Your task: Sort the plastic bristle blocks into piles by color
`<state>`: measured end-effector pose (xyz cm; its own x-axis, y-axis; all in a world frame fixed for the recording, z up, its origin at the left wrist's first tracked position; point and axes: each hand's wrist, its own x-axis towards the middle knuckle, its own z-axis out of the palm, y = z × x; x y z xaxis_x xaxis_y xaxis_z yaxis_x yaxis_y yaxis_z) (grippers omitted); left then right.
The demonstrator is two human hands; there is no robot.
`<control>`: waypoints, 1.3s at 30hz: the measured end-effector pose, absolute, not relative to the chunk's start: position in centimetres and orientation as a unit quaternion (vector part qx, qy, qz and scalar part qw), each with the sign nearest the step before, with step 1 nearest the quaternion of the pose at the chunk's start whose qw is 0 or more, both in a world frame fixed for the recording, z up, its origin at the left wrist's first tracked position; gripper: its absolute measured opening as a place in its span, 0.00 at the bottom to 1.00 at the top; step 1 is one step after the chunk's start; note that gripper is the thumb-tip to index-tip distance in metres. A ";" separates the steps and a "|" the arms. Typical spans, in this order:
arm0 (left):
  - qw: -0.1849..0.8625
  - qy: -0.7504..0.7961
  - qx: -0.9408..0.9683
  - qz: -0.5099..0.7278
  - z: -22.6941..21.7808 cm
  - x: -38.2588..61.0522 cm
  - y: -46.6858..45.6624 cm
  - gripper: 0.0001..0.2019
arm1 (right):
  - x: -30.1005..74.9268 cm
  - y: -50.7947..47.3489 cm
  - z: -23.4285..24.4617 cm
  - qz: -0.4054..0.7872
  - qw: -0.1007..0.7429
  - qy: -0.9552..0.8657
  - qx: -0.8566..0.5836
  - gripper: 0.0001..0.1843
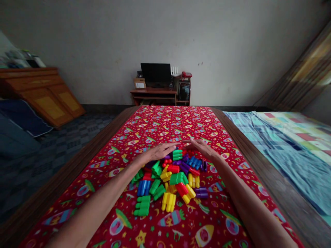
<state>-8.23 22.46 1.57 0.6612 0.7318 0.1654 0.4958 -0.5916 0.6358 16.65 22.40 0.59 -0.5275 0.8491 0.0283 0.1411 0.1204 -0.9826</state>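
Note:
A loose heap of plastic building blocks (177, 178) in green, yellow, red, blue and purple lies on a red patterned cloth (168, 119). At the heap's far left edge is my left hand (162, 150), fingers stretched out and pointing inward. My right hand (200, 146) curves round the far right edge, its fingers also extended. The fingertips of both hands nearly meet behind the pile. A green block (177, 155) sits just below them. Neither hand grips a block; whether the fingers touch the far blocks is hard to tell.
The cloth covers a wooden table (238, 137). Beyond it, a desk (153, 91) with a monitor (156, 74) and a red telephone (186, 74) stands against the wall. A wooden cabinet (49, 96) is at left, a bed (292, 144) at right.

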 end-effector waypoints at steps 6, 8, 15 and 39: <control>0.049 0.390 0.899 0.194 2.8 -9.6 12.3 0.28 | 16.2 22.9 0.3 0.538 0.397 -0.632 -0.392 0.41; -0.010 0.342 0.922 0.180 2.3 -8.4 9.1 0.30 | 15.7 23.1 -0.2 0.537 0.402 -0.623 -0.403 0.42; -0.088 0.253 0.957 0.107 -0.2 -5.2 7.4 0.15 | 15.4 23.1 -1.0 0.539 0.385 -0.632 -0.403 0.40; 0.038 0.490 0.841 0.227 -6.0 -14.9 10.7 0.66 | 13.7 14.0 -4.8 0.176 0.322 -0.787 -0.496 0.31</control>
